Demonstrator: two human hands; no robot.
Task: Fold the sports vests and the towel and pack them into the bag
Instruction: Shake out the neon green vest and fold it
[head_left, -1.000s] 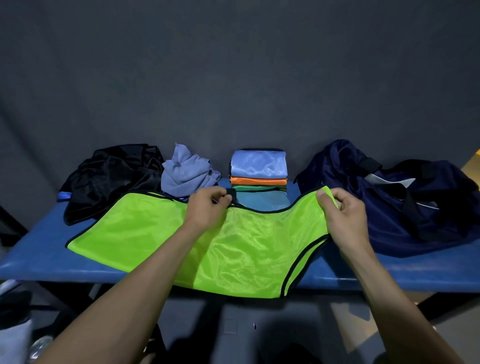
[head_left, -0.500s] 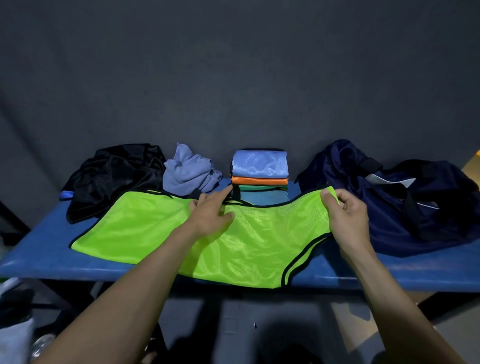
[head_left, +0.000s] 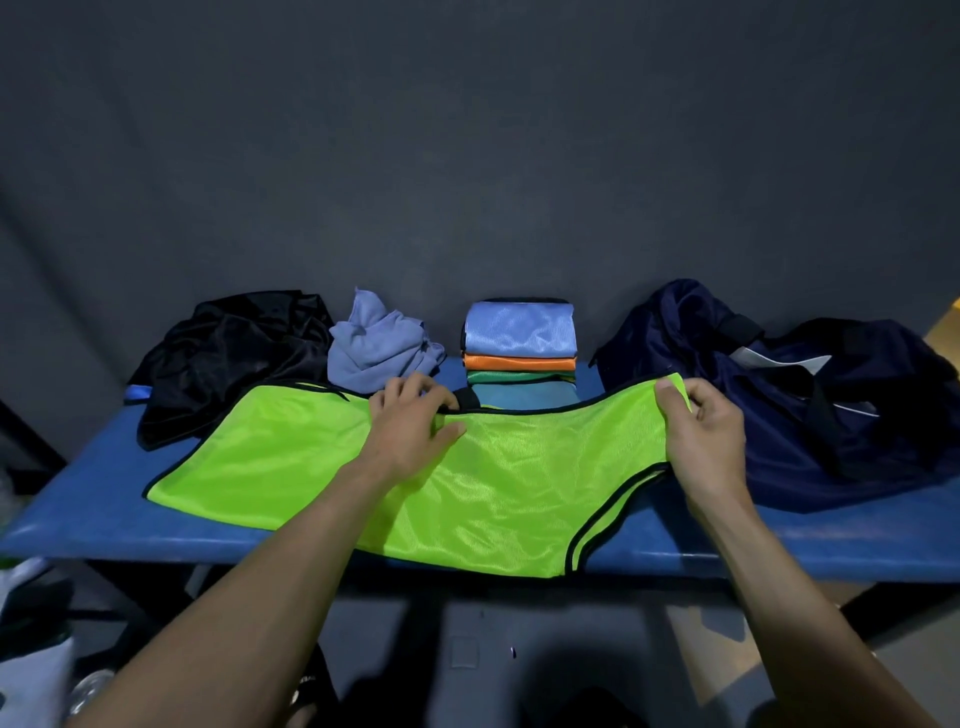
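Observation:
A lime green mesh vest (head_left: 291, 457) with black trim lies spread sideways across the blue bench (head_left: 93, 514), its lower edge hanging over the front. My left hand (head_left: 410, 431) lies on the vest's upper edge, fingers curled over the black trim at the neck. My right hand (head_left: 701, 431) pinches the vest's right shoulder strap. Behind stands a stack of folded vests (head_left: 519, 353): blue on top, then orange, green, teal. A crumpled pale blue towel (head_left: 374, 348) sits left of the stack. The dark navy bag (head_left: 779, 395) lies at the right.
A crumpled black garment (head_left: 228, 358) lies at the bench's left end, with a small blue object (head_left: 136, 392) poking out beside it. A dark grey curtain hangs directly behind the bench. Something white (head_left: 31, 675) sits on the floor at lower left.
The vest has been drawn further onto the bench and flatter. My left hand has shifted from pinching the neck edge to lying over it. My right hand keeps its hold on the strap.

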